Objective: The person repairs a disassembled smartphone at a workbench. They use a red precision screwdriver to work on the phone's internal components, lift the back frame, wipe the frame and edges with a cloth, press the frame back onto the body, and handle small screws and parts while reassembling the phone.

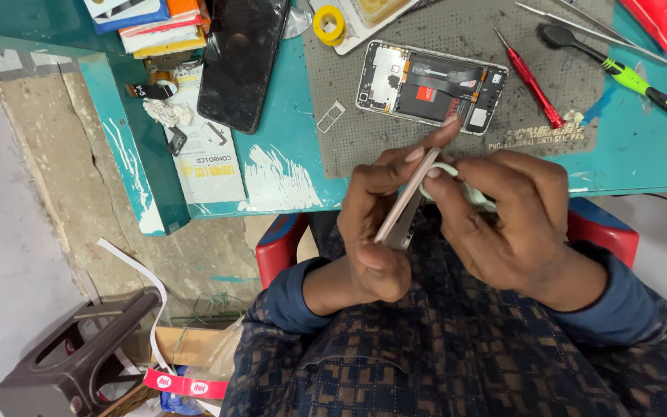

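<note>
I hold the phone back cover (408,202) edge-on above my lap, just in front of the bench (287,166); its long axis runs on a slant, the upper end pointing up and to the right toward the opened phone (431,86), the lower end down toward my left palm. My left hand (376,228) is closed around the cover, fingers curled along its far face, thumb underneath, and the forefinger stretched out past the top edge. My right hand (515,224) is closed too, its fingertips pinching a pale, whitish piece (445,171) against the upper part of the cover; what that piece is I cannot tell. Both wrists are bent inward so the hands meet over my patterned shirt. The opened phone lies flat on the grey mat (364,147), a red screwdriver (529,79) to its right
</note>
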A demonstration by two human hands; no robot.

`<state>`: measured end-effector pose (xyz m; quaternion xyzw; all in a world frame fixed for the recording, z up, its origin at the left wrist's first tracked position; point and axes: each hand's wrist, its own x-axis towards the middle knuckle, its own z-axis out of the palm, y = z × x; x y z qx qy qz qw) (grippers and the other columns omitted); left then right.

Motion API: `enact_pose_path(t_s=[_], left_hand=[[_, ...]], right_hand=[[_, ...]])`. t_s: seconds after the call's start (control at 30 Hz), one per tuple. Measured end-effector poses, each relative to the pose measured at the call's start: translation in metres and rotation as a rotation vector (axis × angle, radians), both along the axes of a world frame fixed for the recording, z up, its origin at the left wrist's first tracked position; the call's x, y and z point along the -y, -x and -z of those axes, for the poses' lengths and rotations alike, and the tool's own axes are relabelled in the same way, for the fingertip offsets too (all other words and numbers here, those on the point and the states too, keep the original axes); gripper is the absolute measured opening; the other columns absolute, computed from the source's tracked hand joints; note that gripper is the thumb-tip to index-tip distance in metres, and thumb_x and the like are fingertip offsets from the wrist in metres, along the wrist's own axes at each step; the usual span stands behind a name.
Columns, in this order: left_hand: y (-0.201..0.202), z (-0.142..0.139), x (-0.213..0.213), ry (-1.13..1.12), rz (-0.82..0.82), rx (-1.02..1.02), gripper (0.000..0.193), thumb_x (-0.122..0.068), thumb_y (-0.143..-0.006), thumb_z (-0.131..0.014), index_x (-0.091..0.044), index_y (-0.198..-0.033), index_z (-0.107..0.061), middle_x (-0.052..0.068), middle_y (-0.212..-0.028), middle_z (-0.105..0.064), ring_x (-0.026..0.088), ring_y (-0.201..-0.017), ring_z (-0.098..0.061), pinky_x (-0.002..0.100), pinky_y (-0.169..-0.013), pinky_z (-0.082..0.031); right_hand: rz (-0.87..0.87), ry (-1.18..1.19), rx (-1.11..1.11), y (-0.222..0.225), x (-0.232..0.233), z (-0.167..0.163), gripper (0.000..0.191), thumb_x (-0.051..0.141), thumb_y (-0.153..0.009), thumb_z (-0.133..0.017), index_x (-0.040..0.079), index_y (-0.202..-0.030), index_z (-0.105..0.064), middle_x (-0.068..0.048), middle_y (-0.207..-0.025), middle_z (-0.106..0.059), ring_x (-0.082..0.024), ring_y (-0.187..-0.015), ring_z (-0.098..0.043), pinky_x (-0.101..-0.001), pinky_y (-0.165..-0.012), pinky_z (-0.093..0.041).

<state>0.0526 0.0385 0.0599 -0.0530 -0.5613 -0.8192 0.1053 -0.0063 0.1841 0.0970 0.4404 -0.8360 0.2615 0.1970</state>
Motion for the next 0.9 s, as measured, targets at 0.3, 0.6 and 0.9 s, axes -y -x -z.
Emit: enact_pose_path(t_s=[0.3,0.6,0.9], left_hand=[[-0.002,0.009,0.001,0.077,-0.044,-0.061,0.078,-0.071,-0.105,-0.036,-0.002,-0.141,-0.043,0.030,-0.152,-0.050,0.030,-0.139,-0.051,0.038,-0.116,-0.044],[-0.001,0.010,0.006,-0.208,0.049,0.101,0.075,-0.073,-0.106,-0.032,-0.004,-0.133,-0.041,0.033,-0.147,-0.052,0.029,-0.125,-0.059,0.041,-0.106,-0.048],[0.011,0.014,0.030,-0.776,0.228,0.394,0.107,-0.084,-0.105,-0.016,0.009,-0.146,-0.051,0.026,-0.146,-0.057,0.029,-0.114,-0.068,0.043,-0.103,-0.057]], right_hand=[[0.026,0.361,0.628,-0.002,0.005,0.006,0.029,-0.009,-0.085,-0.080,-0.001,-0.112,-0.071,-0.012,-0.103,-0.066,-0.024,-0.089,-0.067,-0.0327,-0.069,-0.052],[-0.154,0.951,1.420,0.014,-0.026,0.025,0.019,0.014,-0.099,-0.069,-0.003,-0.108,-0.072,-0.016,-0.094,-0.073,-0.022,-0.073,-0.067,-0.0334,-0.071,-0.057],[-0.067,1.121,1.412,-0.003,-0.061,0.057,0.020,0.008,-0.113,-0.069,-0.012,-0.119,-0.066,-0.022,-0.102,-0.069,-0.027,-0.092,-0.069,-0.0377,-0.084,-0.058]])
